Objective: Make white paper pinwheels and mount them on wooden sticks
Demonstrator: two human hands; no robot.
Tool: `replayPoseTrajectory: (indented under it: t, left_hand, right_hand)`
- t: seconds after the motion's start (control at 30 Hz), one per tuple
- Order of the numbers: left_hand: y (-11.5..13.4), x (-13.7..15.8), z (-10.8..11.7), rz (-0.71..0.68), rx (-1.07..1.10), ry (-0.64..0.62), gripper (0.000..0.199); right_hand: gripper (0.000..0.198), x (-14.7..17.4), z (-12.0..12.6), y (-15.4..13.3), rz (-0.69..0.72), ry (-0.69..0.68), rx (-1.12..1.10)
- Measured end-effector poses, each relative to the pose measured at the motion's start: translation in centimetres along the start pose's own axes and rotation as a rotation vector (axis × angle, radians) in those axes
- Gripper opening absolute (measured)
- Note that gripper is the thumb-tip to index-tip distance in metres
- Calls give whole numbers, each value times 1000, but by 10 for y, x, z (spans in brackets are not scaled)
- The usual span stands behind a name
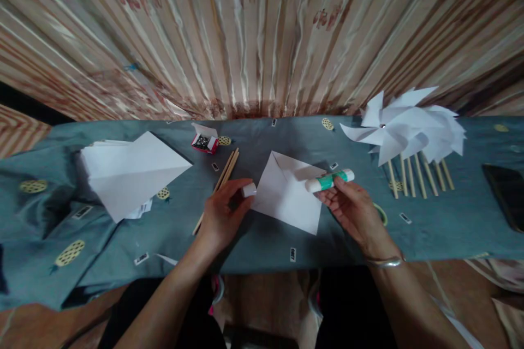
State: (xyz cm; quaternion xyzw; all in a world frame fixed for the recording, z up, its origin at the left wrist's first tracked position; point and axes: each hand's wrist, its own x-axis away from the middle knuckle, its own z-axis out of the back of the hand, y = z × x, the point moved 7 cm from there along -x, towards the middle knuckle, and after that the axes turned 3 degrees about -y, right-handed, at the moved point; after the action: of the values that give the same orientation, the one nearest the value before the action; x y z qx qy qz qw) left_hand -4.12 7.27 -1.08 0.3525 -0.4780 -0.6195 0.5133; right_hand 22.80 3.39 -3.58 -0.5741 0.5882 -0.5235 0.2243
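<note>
My left hand [224,211] pinches a small white cap [249,190] between thumb and fingers. In my right hand [357,212] is a green and white glue stick [327,180], held nearly level with its end toward the left. Between and below both hands lies a white sheet of paper [291,199], with crease lines near its upper left corner. Several thin wooden sticks [229,166] lie beside my left hand, partly covered by it. A round green-rimmed thing [382,214] shows in part behind my right wrist.
Paper pinwheels [403,125] on sticks lie overlapped at the right, near a dark phone [507,193]. At the left rests a stack of white paper [133,177]. A small red box [204,140] of metal pins stands open. A curtain [262,38] hangs behind the cloth-covered table [262,253].
</note>
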Motion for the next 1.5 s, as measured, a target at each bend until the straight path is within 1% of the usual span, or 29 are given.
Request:
replayPoseTrajectory:
  t: [0.03,0.1,0.17,0.23,0.33,0.5,0.57,0.63,0.7,0.73,0.77,0.8,0.83,0.9,0.93,1.03,1.13,1.23,1.37,1.5]
  left_hand:
    - [3,-2,2,-88,-146,-14,29]
    - [6,-5,3,-224,-350,-28,28]
    - [8,-5,3,-318,-469,-14,30]
    - [11,-5,3,-373,-544,12,31]
    - [13,-4,5,-400,-602,47,33]
    - [13,-5,9,-415,-637,68,33]
    - [18,-4,11,-437,-661,86,34]
    - [27,-1,11,-488,-689,120,35]
    - [37,5,3,-565,-693,124,33]
    - [41,8,-3,-595,-684,97,31]
    - [42,12,-13,-621,-675,40,29]
    - [40,13,-25,-597,-669,-46,28]
    - [38,16,-36,-585,-659,-106,27]
    - [36,22,-58,-619,-643,-205,29]
    - [33,23,-68,-603,-644,-257,31]
    - [25,23,-87,-547,-671,-356,41]
    - [19,21,-94,-492,-704,-397,48]
    - [18,21,-96,-476,-713,-404,54]
    - [18,20,-97,-461,-699,-398,55]
    - [18,20,-97,-452,-703,-392,52]
  right_hand:
    - [24,-2,0,-1,23,2,46]
    - [27,-3,-3,-4,80,12,153]
    - [29,-2,-7,-8,139,31,247]
    - [28,-2,-13,-10,185,30,325]
    - [23,0,-21,-12,232,-10,411]
    - [17,2,-24,-13,267,-17,493]
    - [17,2,-25,-14,287,-14,530]
    - [18,3,-26,-16,308,-13,589]
    - [19,3,-28,-18,335,-12,681]
    - [20,4,-30,-19,349,-11,736]
    - [21,5,-31,-20,362,-8,792]
    - [22,6,-33,-21,373,0,849]
    - [24,7,-35,-22,382,10,903]
    - [26,10,-38,-25,393,27,1005]
    - [27,11,-39,-26,399,33,1049]
    - [30,14,-44,-27,402,34,1152]
    - [33,15,-47,-28,406,42,1233]
    - [36,16,-51,-29,460,42,1291]
    - [36,18,-58,-29,530,17,1352]
    - [37,19,-62,-28,552,15,1401]
